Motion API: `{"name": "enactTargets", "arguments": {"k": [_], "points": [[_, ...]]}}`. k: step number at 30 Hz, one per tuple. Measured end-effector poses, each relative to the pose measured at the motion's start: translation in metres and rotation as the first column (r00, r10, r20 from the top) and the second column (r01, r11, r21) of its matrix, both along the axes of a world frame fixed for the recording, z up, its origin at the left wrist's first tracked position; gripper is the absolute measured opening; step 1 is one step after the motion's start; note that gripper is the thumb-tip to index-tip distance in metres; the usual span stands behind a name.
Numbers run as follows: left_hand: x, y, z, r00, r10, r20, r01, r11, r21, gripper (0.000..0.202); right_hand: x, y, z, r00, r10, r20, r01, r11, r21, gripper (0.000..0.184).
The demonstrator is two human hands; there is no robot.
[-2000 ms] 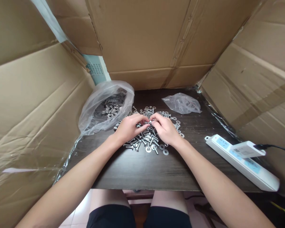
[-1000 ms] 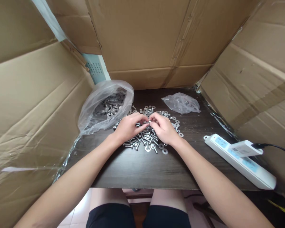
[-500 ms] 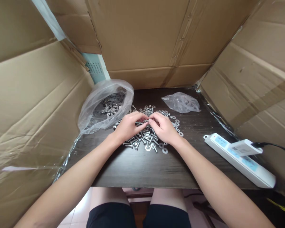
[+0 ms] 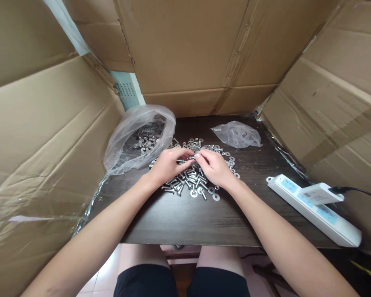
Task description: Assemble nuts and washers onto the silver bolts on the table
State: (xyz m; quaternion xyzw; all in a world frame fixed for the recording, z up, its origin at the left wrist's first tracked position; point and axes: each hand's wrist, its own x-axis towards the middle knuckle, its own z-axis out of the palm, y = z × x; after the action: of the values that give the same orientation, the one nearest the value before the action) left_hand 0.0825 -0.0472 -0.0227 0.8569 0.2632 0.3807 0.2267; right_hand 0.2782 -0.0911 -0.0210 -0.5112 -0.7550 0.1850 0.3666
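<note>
My left hand (image 4: pixel 169 166) and my right hand (image 4: pixel 215 166) meet fingertip to fingertip over a pile of loose metal hardware. Held between their tips is a small shiny bolt (image 4: pixel 192 157). The left thumb and fingers curve round one end of it, with a gap behind. My right thumb and forefinger pinch the other end; whether a nut or washer is on it, I cannot tell. Below the hands lie several silver bolts (image 4: pixel 190 180). Flat washers (image 4: pixel 215 197) and small nuts are scattered around the pile, partly hidden by both hands.
An open clear plastic bag (image 4: pixel 114 154) with metal parts inside stands at the left. A smaller crumpled plastic bag (image 4: pixel 236 134) lies at the back right. A white power strip (image 4: pixel 312 210) with a plugged-in adapter sits on the right. Cardboard walls (image 4: pixel 185 53) enclose the dark table (image 4: pixel 185 225).
The view has shifted slightly. Both hands stay in nearly the same place, with only a small movement of the fingers at the bolt.
</note>
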Motion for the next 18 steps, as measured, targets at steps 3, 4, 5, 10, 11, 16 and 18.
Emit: {"name": "enactTargets", "arguments": {"k": [3, 4, 5, 10, 11, 16, 18], "points": [[-0.0009, 0.0015, -0.0014, 1.000, 0.019, -0.006, -0.019, 0.998, 0.066, 0.016, 0.0008, 0.0000, 0.0010, 0.999, -0.033, -0.012, 0.033, 0.999, -0.015, 0.037], [-0.0013, 0.0019, -0.0018, 1.000, 0.028, -0.006, -0.027, 0.997, 0.079, 0.016, 0.0012, -0.0003, 0.0017, 0.999, -0.040, -0.034, 0.040, 0.999, -0.011, 0.032], [-0.0017, 0.0023, -0.0021, 0.999, 0.034, -0.005, -0.034, 0.996, 0.086, 0.017, 0.0014, -0.0008, 0.0024, 0.997, -0.044, -0.059, 0.044, 0.999, -0.004, 0.025], [-0.0024, 0.0019, -0.0016, 0.999, 0.037, -0.021, -0.035, 0.995, 0.096, 0.016, 0.0007, -0.0025, 0.0052, 0.995, -0.032, -0.094, 0.033, 0.999, 0.004, 0.010], [-0.0023, 0.0017, -0.0015, 0.999, 0.038, -0.025, -0.036, 0.994, 0.101, 0.016, 0.0005, -0.0024, 0.0051, 0.996, -0.029, -0.086, 0.029, 1.000, -0.001, 0.009], [-0.0014, 0.0020, -0.0028, 0.999, 0.032, -0.018, -0.029, 0.991, 0.130, 0.016, 0.0002, -0.0003, 0.0014, 0.999, -0.032, -0.042, 0.031, 0.999, -0.017, 0.008], [-0.0012, 0.0022, -0.0030, 0.999, 0.032, -0.011, -0.030, 0.990, 0.140, 0.016, 0.0003, 0.0001, -0.0003, 0.999, -0.033, -0.027, 0.033, 0.999, -0.014, 0.009]]}}
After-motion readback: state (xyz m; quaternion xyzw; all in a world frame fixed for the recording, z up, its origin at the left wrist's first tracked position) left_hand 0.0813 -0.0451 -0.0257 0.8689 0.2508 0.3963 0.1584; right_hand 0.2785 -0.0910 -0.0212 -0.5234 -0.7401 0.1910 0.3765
